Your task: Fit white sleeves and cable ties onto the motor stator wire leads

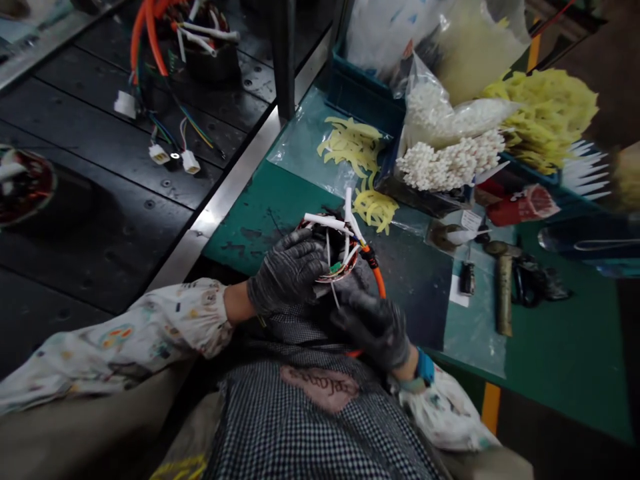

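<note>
A round motor stator [345, 270] with white sleeves and wires round its rim sits at the near edge of the green bench. My left hand [289, 272], in a dark grey glove, rests against its left side, fingers wrapped over the rim. My right hand [375, 327], gloved too and somewhat blurred, is at the lower right of the stator, its fingers near a thin white strand [335, 295] that hangs off the rim. Whether the fingers hold the strand is unclear. An orange cable [379, 281] leaves the stator on the right.
Yellow curved pieces [353, 143] lie behind the stator. Bins with white sleeves [450, 163] and yellow pieces [545, 113] stand at the back right. A hammer [504, 293] lies on the right. More stators [213, 60] with cables stand on the dark conveyor [120, 233].
</note>
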Motion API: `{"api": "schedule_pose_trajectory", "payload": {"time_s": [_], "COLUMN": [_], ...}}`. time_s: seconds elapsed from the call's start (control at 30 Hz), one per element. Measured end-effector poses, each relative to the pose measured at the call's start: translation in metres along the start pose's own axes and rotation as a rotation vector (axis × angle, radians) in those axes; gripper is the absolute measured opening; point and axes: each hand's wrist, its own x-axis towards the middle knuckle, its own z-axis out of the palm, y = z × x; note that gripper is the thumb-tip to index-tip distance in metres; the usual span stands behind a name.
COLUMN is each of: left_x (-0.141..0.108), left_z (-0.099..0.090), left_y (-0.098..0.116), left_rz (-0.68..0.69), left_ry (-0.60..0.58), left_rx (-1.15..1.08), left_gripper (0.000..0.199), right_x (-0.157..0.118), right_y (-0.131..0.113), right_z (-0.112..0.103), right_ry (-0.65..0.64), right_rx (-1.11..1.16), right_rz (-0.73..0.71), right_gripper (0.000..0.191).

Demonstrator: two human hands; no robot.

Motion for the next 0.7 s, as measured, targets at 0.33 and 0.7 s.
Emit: {"api": "schedule_pose_trajectory", "payload": {"time_s": [0.33,0.7], "left_x": [0.004,0.013], "left_z": [0.000,-0.008], "left_y": [0.006,0.006], "left_rz": [-0.079,-0.017], "left_ry": [0.076,0.087], "left_rx": [-0.120,-0.062], "left_gripper": [0.019,0.021], "right_x": [0.092,0.092], "right_y": [-0.005,-0.004], "right_z": [0.006,-0.016], "right_ry": [0.089,0.001], "right_rx": [-0.192,0.443], "right_rz": [0.029,0.050], "right_gripper": [0.034,0.011]}}
